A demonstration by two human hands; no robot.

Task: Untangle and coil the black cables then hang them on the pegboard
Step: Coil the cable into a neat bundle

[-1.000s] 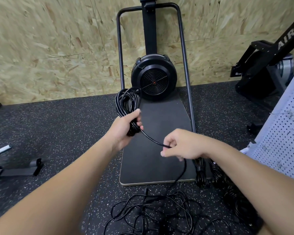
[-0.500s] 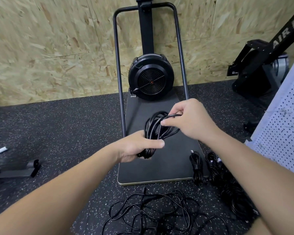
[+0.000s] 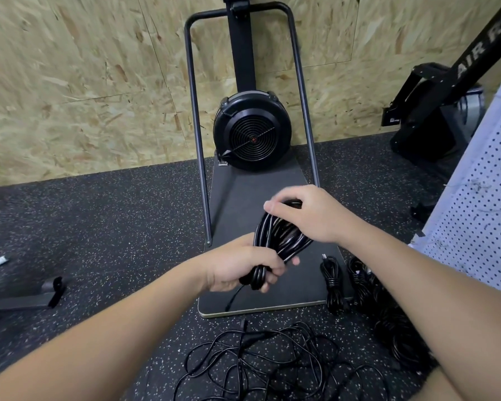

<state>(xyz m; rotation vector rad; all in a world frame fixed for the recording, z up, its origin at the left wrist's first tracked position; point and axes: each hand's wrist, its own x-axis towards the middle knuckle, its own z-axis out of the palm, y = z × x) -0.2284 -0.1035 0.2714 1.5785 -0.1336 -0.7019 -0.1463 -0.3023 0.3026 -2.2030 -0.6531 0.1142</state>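
Left hand grips coiled cable at lower end; right hand curled round top loops; cable limp, springy, likely light; best pinched mid-bundle.

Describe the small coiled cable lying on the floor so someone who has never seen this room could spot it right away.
Find the dark platform with the round black fan at its far end. At the platform's near right corner lies the small coiled cable, half on the board. Unlike the loose tangle on the floor in front or the bundle in the hands, it is a tight, narrow, wrapped coil.
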